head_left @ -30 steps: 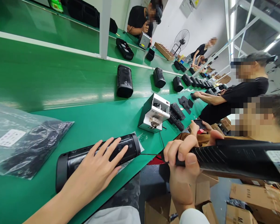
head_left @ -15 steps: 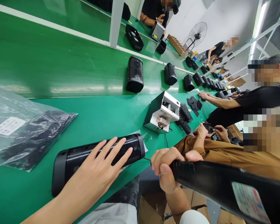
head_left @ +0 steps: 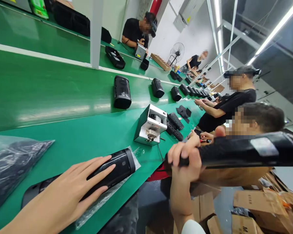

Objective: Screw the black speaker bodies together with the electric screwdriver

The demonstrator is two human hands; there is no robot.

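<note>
A long black speaker casing (head_left: 122,164) lies on the green bench at the lower left, partly over clear plastic wrap (head_left: 97,208). My left hand (head_left: 80,185) rests flat on top of it, fingers spread. To the right, raised beyond the bench edge, my right hand (head_left: 187,156) is closed round the narrow end of a long black tool (head_left: 236,151) with a pale label. Its far end runs out to the right edge. The tip near my fingers is blurred. A white and black boxy machine (head_left: 151,125) stands behind the casing.
Black perforated parts (head_left: 174,126) lie beside the machine. Several black speakers stand along the green belt (head_left: 39,94). A plastic bag of dark pieces (head_left: 12,165) lies at left. Two people stand or sit close on the right, near cardboard boxes (head_left: 254,201).
The view has swung, so the bench items appear further left. My right hand has raised the black tool to a more level pose. My left hand stays on the casing.
</note>
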